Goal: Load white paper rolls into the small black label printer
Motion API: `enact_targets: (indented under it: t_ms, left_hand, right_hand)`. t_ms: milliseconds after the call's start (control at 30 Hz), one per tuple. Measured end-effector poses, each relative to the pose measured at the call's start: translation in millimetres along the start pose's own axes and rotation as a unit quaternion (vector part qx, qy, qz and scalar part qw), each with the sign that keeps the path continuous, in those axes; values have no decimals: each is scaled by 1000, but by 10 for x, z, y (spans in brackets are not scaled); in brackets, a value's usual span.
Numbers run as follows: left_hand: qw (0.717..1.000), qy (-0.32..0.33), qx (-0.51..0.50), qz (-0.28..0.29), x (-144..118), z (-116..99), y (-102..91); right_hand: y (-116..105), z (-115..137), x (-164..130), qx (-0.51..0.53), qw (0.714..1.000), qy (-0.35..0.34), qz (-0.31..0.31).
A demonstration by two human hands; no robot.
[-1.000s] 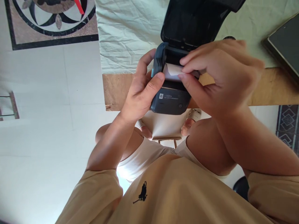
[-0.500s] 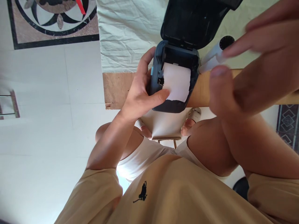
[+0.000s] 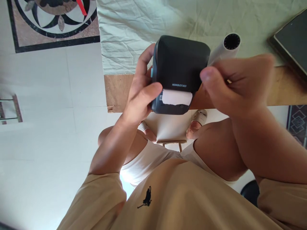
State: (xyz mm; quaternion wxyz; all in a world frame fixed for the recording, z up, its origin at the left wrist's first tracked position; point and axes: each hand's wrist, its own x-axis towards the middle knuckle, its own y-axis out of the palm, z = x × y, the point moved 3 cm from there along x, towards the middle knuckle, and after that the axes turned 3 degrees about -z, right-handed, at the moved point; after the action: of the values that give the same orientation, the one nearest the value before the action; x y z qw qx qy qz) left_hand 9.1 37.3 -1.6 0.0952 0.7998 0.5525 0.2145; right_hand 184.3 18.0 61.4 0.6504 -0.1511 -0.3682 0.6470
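Gripping label printer (image 3: 179, 65) w/ left hand (image 3: 141, 92), lid shut, paper slot facing wearer; right hand (image 3: 240, 84) fingers loosely curled, empty.

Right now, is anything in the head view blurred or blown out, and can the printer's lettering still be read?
Head view: the right hand is smeared by motion blur, fingertips soft; the left hand and the dark grey label printer it holds are sharp, with the white lid lettering legible; the white paper strip and the pale floor tiles are nearly blown out; straight edges bow near the frame sides.
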Motion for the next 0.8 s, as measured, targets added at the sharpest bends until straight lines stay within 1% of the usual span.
enact_targets:
  t_ms: [67, 100, 167, 233, 300, 433, 533, 700, 767, 800]
  left_hand:
    - [999, -7, 21, -40, -9, -41, 12]
    - [998, -12, 41, -54, -14, -60, 20]
    - [995, -35, 71, -66, -22, -90, 43]
    - [993, -65, 67, -69, -32, -105, 66]
    - [993, -75, 48, -76, -42, -113, 74]
    - [992, -76, 49, -85, -59, -94, 43]
    - [992, -72, 57, -81, -54, -85, 39]
    - [996, -14, 0, -86, 0, -124, 124]
    - [996, -17, -18, -86, 21, -135, 151]
    - [995, -34, -27, -90, 28, -135, 156]
  right_hand:
    - [85, 0, -6, -38, 998, -5, 55]
    - [113, -8, -7, -39, 996, 5, 79]
    - [140, -27, -7, -17, 993, 33, 113]
    - [147, -53, -2, 1, 990, 60, 131]
    - [151, -82, 9, 12, 988, 74, 137]
    - [192, -130, 33, 21, 985, 70, 159]
    - [215, -143, 40, 19, 986, 64, 151]
    - [221, -137, 27, 7, 991, 50, 127]
    - [224, -137, 21, -3, 991, 47, 128]
    - [228, -138, 19, -9, 990, 44, 133]
